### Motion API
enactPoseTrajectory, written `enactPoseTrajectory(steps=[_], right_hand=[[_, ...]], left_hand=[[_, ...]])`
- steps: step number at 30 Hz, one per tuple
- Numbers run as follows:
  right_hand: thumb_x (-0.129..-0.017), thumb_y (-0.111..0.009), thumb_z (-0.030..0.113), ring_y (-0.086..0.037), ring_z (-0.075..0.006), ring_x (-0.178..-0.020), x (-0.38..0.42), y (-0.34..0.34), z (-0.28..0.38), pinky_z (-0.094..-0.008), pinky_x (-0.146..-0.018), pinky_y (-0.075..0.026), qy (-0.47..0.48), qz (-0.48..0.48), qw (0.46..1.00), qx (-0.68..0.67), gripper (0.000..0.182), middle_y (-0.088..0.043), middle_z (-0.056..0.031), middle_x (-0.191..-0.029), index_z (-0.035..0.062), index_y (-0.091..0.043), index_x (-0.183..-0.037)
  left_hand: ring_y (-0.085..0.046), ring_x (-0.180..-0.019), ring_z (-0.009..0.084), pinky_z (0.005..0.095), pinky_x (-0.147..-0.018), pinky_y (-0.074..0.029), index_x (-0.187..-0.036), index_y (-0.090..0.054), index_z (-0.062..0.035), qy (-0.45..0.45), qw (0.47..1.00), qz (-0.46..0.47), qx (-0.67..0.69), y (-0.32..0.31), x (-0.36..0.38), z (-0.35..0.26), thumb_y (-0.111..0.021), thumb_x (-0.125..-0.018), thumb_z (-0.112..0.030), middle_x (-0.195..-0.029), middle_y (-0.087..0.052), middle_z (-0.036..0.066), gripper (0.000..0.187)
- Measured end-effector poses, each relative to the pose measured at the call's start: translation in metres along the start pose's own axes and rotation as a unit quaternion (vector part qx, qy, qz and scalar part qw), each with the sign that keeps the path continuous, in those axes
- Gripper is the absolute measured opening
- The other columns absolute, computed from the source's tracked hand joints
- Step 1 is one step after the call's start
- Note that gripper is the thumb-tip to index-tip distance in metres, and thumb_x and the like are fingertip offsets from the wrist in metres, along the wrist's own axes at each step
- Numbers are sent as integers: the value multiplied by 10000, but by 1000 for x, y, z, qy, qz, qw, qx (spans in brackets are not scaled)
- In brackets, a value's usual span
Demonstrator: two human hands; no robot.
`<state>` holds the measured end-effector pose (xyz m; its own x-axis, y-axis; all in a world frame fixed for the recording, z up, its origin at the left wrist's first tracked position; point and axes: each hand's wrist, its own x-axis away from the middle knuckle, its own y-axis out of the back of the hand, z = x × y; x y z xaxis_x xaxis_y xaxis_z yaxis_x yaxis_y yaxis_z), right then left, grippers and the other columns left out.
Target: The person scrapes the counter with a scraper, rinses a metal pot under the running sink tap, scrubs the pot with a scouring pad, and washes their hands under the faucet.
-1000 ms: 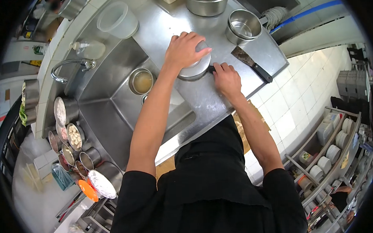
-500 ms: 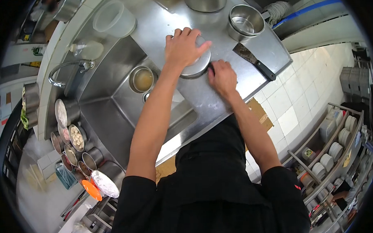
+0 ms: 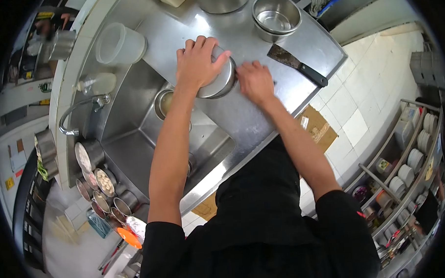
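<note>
A round metal container (image 3: pixel 219 86) sits on the steel counter, its rounded side facing me. Spread over its top is my left hand (image 3: pixel 198 62), fingers pointing to the far side and thumb apart, gripping it. My right hand (image 3: pixel 256 82) is at the container's right side, with its fingers bent; what they hold, if anything, is hidden. A small dark piece shows beside the right hand. To the right lies a scraper (image 3: pixel 300 64) with a wide metal blade and a black handle.
Nested metal bowls (image 3: pixel 277 15) stand at the back right, a larger pot (image 3: pixel 222 1) behind. At left are a plastic tub (image 3: pixel 120 43), a bottle (image 3: pixel 99 84), a faucet (image 3: pixel 70 117) and the sink (image 3: pixel 129 137). Food containers (image 3: pixel 105 182) stand at lower left.
The whole view has shifted and turned slightly. My right hand has moved up along the container's right side. My left hand stays on top of the container.
</note>
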<state>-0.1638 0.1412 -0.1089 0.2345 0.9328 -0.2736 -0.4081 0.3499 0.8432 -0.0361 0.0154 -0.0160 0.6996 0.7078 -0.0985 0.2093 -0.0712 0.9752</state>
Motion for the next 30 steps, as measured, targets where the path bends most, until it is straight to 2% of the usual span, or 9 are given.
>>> enactPoseTrajectory(steps=[2, 4, 11, 13, 17, 19, 25, 28, 30], right_hand=[[-846, -637, 186, -589, -276, -920, -29, 1, -18, -454, -768, -473, 4, 14, 1000, 8, 75, -629, -36, -908, 130, -670, -885], [-853, -635, 197, -588, -280, -960, -49, 3, -26, -462, -795, -464, 56, 19, 998, -36, 76, -637, -22, -941, 161, -682, -901], [-837, -663, 200, -580, -303, -982, 24, 11, 8, -462, -823, -449, -14, 43, 999, -13, 210, -619, -95, -1014, 88, -634, -1012], [-827, -671, 177, -574, -312, -950, 39, 13, 20, -454, -814, -445, -64, 19, 996, -60, 233, -595, -136, -998, 54, -604, -1013], [-833, -661, 157, -567, -314, -932, 43, 8, 26, -449, -796, -443, -108, -38, 987, -112, 185, -583, -134, -954, 61, -602, -980], [-806, -667, 135, -568, -308, -934, 44, 6, 25, -444, -782, -434, -104, -48, 988, -108, 159, -593, -104, -956, 72, -615, -942], [-739, -682, 138, -577, -270, -955, 10, -2, 10, -435, -773, -414, -81, -69, 994, -26, 149, -613, -16, -962, 143, -662, -886], [-746, -680, 147, -585, -256, -971, -39, -9, -10, -439, -788, -416, -70, -19, 997, -40, 173, -618, -10, -955, 169, -689, -917], [-744, -682, 145, -595, -248, -964, -17, -1, -5, -435, -795, -419, -67, -19, 997, -46, 164, -627, -11, -953, 162, -696, -906]], left_hand=[[-556, -1019, 254, 444, -881, -410, -1107, -642, -158, -26, 1000, 8, 8, 0, 1, 0, -655, -883, -474, -1109, -624, 5, 387], [-555, -1025, 245, 427, -888, -405, -1103, -645, -156, -34, 999, 7, 20, 1, 2, -2, -668, -872, -462, -1101, -628, 0, 384], [-565, -1038, 244, 430, -900, -410, -1074, -664, -163, -35, 998, 10, 44, 1, -4, 7, -693, -841, -473, -1070, -637, 2, 390], [-577, -1015, 222, 406, -867, -422, -1050, -667, -152, -54, 998, -9, 44, 0, -5, 8, -709, -844, -425, -1053, -641, -10, 344], [-578, -1013, 228, 409, -867, -424, -1049, -671, -157, -60, 997, 0, 48, 3, -6, 6, -720, -836, -410, -1050, -640, -4, 334], [-560, -1045, 247, 435, -905, -411, -1063, -676, -166, -35, 997, 10, 67, 2, -6, 6, -708, -829, -465, -1068, -629, -3, 381], [-543, -1052, 253, 448, -900, -401, -1093, -637, -159, -68, 997, 23, 5, 3, -5, 2, -691, -844, -457, -1090, -609, 1, 392], [-537, -1049, 262, 448, -880, -398, -1083, -623, -154, -66, 996, 51, 6, 4, -2, -9, -684, -850, -453, -1088, -599, 12, 384], [-535, -1046, 262, 445, -872, -397, -1069, -623, -154, -60, 997, 43, 5, -2, 0, -1, -685, -848, -452, -1082, -598, 15, 377]])
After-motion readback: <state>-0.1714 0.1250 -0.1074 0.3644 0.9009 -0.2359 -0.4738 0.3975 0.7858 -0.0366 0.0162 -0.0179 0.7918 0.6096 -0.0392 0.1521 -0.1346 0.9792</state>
